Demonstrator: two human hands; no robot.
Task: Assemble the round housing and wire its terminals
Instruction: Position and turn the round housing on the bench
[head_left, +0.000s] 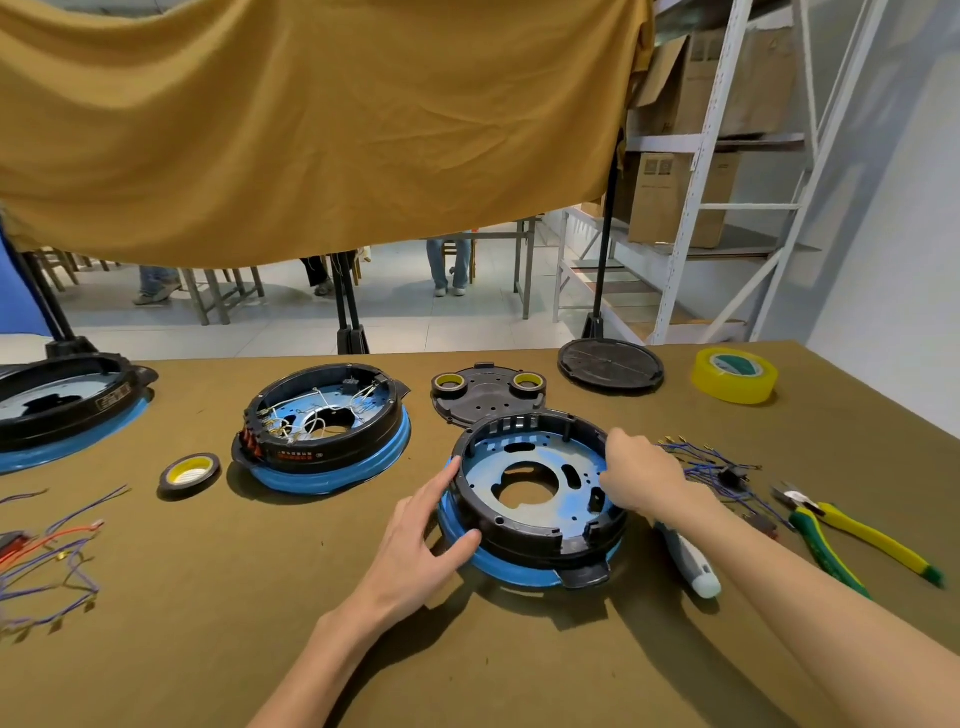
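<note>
Two hands working the round housing near the table's front edge: left hand pressing spread, straight fingers against the left rim, right hand curling fingers over the right rim. Probably feeling light, stiff, hard plastic. Best gripping by opposite rim edges, avoiding the loose wires lying just beside.

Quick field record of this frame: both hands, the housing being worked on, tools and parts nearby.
housing in work: empty round housing, black ring over a blue base, no wires fitted
left hand: fingers straight, resting on the housing's left rim
right hand: fingers curled over the right rim
reference unit: wired housing, to the left
wires: blue wire bundle, right of the housing
tools: pliers and a white screwdriver, at right
tape: yellow roll, far right
</note>
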